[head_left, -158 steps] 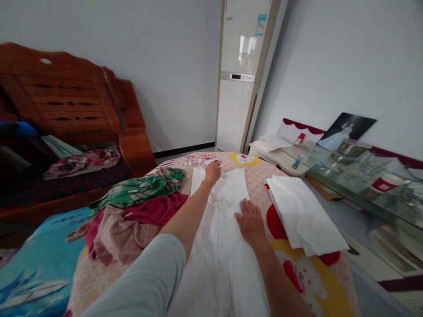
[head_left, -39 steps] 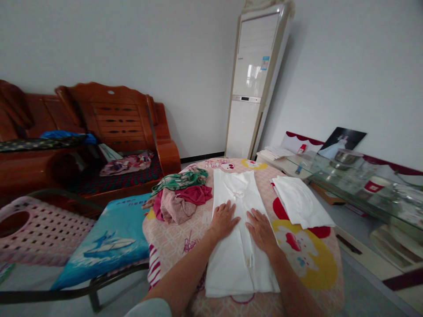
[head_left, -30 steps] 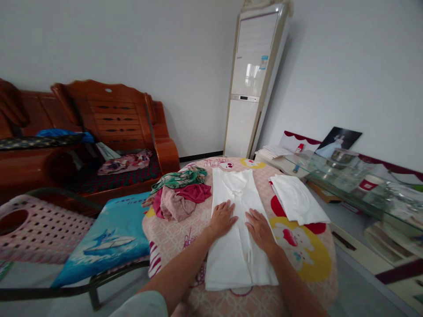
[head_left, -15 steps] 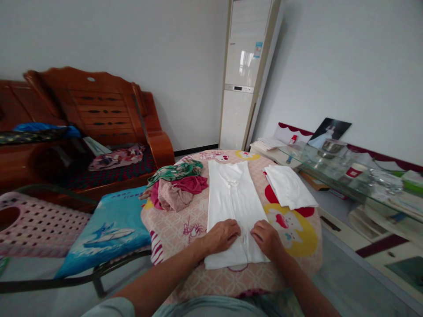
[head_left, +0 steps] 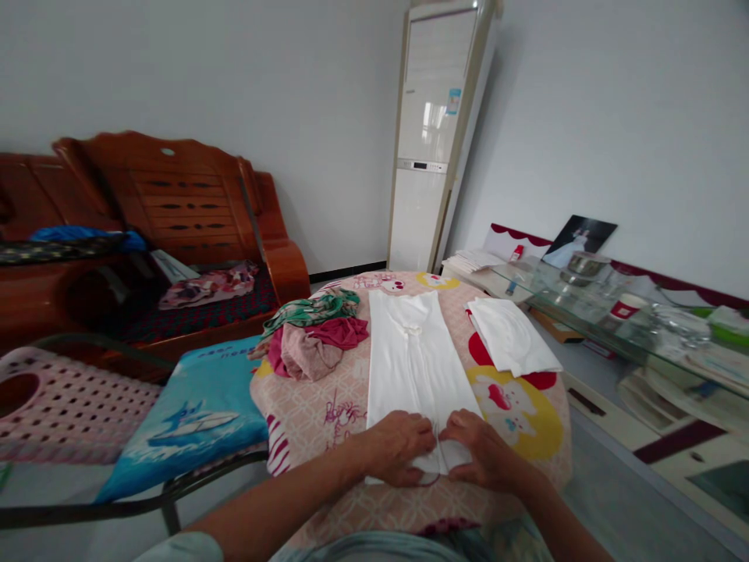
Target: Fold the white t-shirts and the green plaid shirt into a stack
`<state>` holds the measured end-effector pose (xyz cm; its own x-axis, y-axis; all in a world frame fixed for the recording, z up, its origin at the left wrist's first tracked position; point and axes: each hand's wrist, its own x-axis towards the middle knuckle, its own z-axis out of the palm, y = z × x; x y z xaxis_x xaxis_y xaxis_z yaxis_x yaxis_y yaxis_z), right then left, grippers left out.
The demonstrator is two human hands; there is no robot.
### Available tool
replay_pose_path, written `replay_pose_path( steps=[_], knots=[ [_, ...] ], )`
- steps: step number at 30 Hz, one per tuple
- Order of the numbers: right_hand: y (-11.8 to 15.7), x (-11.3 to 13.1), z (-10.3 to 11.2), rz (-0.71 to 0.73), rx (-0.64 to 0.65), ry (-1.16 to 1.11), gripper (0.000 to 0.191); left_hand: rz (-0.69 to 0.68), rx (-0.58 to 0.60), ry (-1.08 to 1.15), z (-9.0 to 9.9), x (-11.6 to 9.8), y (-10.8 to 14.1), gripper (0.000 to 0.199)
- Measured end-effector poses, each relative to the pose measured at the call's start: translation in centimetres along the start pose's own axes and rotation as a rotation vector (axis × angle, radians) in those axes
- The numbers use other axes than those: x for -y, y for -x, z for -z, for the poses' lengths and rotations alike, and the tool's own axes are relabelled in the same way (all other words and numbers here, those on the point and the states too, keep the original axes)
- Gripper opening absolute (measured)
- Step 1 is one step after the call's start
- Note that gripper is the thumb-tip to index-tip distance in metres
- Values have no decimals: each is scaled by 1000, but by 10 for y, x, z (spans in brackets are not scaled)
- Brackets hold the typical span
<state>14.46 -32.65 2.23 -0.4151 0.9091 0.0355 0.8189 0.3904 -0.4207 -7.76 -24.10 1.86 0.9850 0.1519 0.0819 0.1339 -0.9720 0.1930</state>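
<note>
A white shirt (head_left: 403,375), folded into a long strip, lies lengthwise on the round table, with a neck-like opening and small gathered detail towards its far end. My left hand (head_left: 403,447) grips the near end left of the middle, fingers on top and thumb by the hem. On the other side of the centre line, my right hand (head_left: 477,449) holds the same end, its thumb at the lower edge. Both hands are close together, and the cloth between them looks slightly lifted and bent. My palms hide part of the hem.
The patterned tablecloth (head_left: 345,414) covers the round table. Crumpled scarf-like cloths (head_left: 310,343) lie at left, a folded white cloth (head_left: 515,336) at right. A chair with a blue cushion (head_left: 199,414) stands left; a glass-topped cabinet (head_left: 608,320) with cups runs along the right.
Both hands have moved down towards me to the near end of the shirt and closer together. They now grip the hem, and that end has begun to lift.
</note>
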Motion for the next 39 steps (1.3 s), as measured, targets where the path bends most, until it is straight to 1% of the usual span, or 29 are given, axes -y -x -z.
replay_pose_path(
  steps=[3,6,8,11,14,16,18,20,22,24,26,29,31,33,35,39],
  knots=[
    [3,7,-2,15,26,69,40,65,34,-104,2,-12,-6,23],
    [2,8,-9,-14,-5,135,39,127,53,-134,8,-15,-11,23],
    [0,3,-13,-42,-22,156,39,149,84,-112,16,-11,-9,26],
    [-1,-8,-10,-73,-66,115,37,186,131,-53,31,4,3,41],
    [-4,-18,5,-114,-146,26,41,240,132,24,46,24,18,50],
    [-10,-23,19,-119,-172,-11,41,262,93,92,55,38,25,49],
    [-22,-28,35,-96,-195,-7,39,273,36,166,63,53,26,49],
    [-39,-34,48,-64,-220,21,37,286,-20,225,70,69,23,47],
    [-60,-42,58,-41,-250,55,37,336,-83,242,74,86,17,47],
    [-82,-51,64,-44,-273,97,37,417,-143,232,73,106,11,48],
    [-104,-60,65,-74,-274,152,38,488,-179,231,67,125,5,49],
    [-132,-73,58,-144,-238,211,39,548,-180,229,52,149,-3,50],
    [-144,-81,51,-187,-223,219,40,585,-174,216,42,160,-8,51],
    [-151,-88,45,-223,-216,199,38,615,-172,226,35,166,-9,50],
    [-152,-94,42,-253,-226,121,34,648,-195,262,32,169,-7,45],
    [-140,-104,44,-296,-257,-231,30,674,-241,353,33,168,5,37]
  ],
)
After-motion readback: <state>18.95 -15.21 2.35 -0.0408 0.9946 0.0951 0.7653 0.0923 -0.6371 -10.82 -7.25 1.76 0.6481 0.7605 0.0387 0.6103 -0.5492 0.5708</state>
